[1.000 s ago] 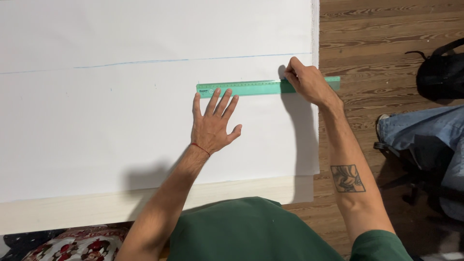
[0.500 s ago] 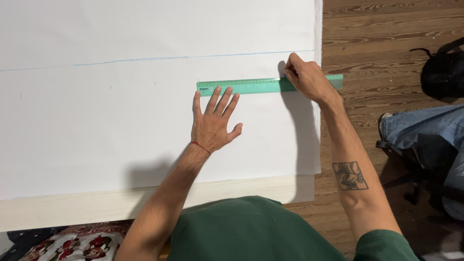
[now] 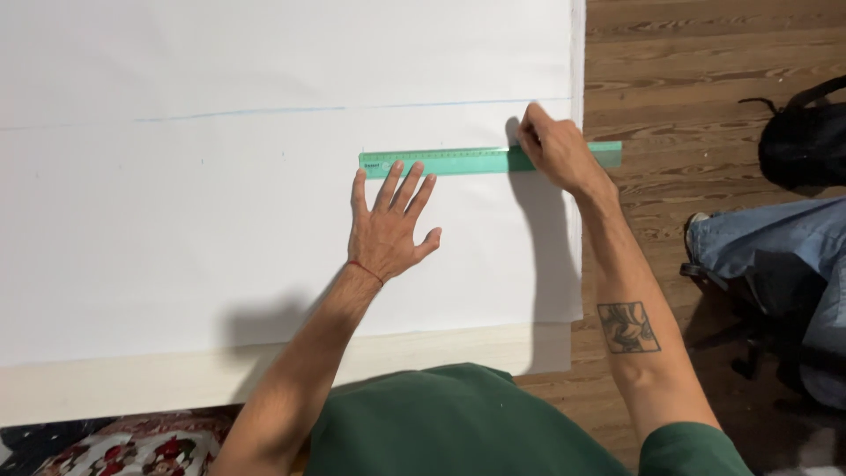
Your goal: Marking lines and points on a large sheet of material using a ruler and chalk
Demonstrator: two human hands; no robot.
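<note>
A green ruler [image 3: 441,161] lies flat across the large white sheet [image 3: 176,247], running from 9 to 3 o'clock, its right end jutting just past the sheet's edge over the wooden floor [image 3: 687,79]. The left hand [image 3: 388,231] is spread open, fingers splayed, fingertips pressing on the ruler's lower edge. The right hand [image 3: 555,150] is curled closed at the ruler's upper edge near its right end, as if pinching a pen or pencil; the tool itself is hidden. A faint blue line [image 3: 264,112] runs across the sheet just toward 12 o'clock from the ruler.

Against the earlier views, almost nothing has changed: ruler and both hands sit where they were, so the ruler seems settled and the marking looks to be at its start.

At 3 o'clock a black bag [image 3: 802,141] sits on the floor, contents unseen, with someone's denim-clad leg [image 3: 767,247] below it. A floral cloth [image 3: 141,445] lies at 7 o'clock.
</note>
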